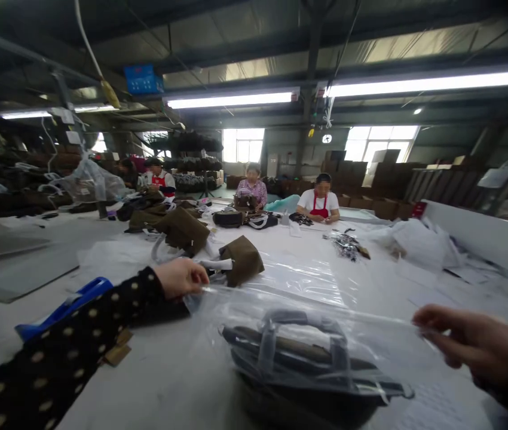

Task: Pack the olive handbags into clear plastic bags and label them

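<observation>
A dark handbag (308, 382) stands upright near the table's front, inside a clear plastic bag (245, 304). Its two handles show through the film. My left hand (184, 278) pinches the left corner of the plastic bag's top edge. At the opposite end of that edge, my right hand (473, 340) grips the film between thumb and fingers, slightly blurred. The edge is stretched almost straight between both hands, above the handbag's handles. Just beyond my left hand lies a brown bag (241, 261) with a white-wrapped handle.
A blue tape dispenser (68, 307) lies left of my left forearm. Flat clear plastic bags (299, 278) are spread beyond the handbag. More brown bags (182, 230) are heaped farther off. Several co-workers sit across the table, including a person in a red apron (321, 206).
</observation>
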Tool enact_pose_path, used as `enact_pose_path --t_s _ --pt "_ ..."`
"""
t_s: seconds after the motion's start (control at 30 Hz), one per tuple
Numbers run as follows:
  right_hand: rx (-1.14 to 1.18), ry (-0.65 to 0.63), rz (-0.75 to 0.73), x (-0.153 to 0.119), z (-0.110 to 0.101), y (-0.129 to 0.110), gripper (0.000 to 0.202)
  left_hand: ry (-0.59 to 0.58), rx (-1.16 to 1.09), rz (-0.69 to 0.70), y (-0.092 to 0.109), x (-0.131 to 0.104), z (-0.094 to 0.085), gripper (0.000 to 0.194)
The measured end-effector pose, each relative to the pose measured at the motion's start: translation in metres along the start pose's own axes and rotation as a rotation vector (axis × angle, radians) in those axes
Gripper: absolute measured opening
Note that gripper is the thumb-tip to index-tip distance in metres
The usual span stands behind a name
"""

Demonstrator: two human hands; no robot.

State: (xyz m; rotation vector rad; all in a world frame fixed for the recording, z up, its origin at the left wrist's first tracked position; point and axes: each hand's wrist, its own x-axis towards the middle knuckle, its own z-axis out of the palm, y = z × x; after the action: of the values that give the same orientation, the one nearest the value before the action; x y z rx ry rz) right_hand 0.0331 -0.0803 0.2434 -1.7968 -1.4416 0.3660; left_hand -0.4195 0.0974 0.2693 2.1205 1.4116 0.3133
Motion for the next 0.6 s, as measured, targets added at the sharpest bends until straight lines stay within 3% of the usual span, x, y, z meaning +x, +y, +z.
enact_pose_path --t_s 0.07,0.13,0.2,0.27,0.33,0.43,0.5,0.6 --pt "-0.125 -0.177 0.034 0.018 -0.024 -0.013 0.022 -0.065 0.085 0.003 0.031 0.009 -0.035 0.022" --pt "-0.206 -0.246 0.062 0.035 -0.044 -0.02 0.019 -0.137 0.137 0.022 0.06 0.017 -0.058 0.027" --pt "-0.241 -0.28 0.086 0.047 -0.06 -0.017 0.02 -0.176 0.179 0.042 0.08 0.022 -0.068 0.032" --pt "-0.224 -0.259 0.117 0.053 -0.073 -0.004 0.024 -0.148 0.195 0.072 0.086 0.025 -0.07 0.038" --pt "-0.12 -0.114 0.068 0.05 -0.08 0.013 0.031 -0.072 0.135 0.134 0.077 0.027 -0.066 0.045" --pt "0.073 0.12 -0.181 0.029 -0.074 0.029 0.048 0.072 -0.096 0.229 0.049 0.031 -0.055 0.05" --pt "-0.017 0.124 -0.374 0.016 -0.059 0.026 0.061 0.182 -0.265 0.237 0.03 0.036 -0.045 0.053" --pt "-0.358 0.065 -0.587 0.016 -0.038 0.001 0.069 0.274 -0.44 0.254 0.015 0.039 -0.034 0.065"
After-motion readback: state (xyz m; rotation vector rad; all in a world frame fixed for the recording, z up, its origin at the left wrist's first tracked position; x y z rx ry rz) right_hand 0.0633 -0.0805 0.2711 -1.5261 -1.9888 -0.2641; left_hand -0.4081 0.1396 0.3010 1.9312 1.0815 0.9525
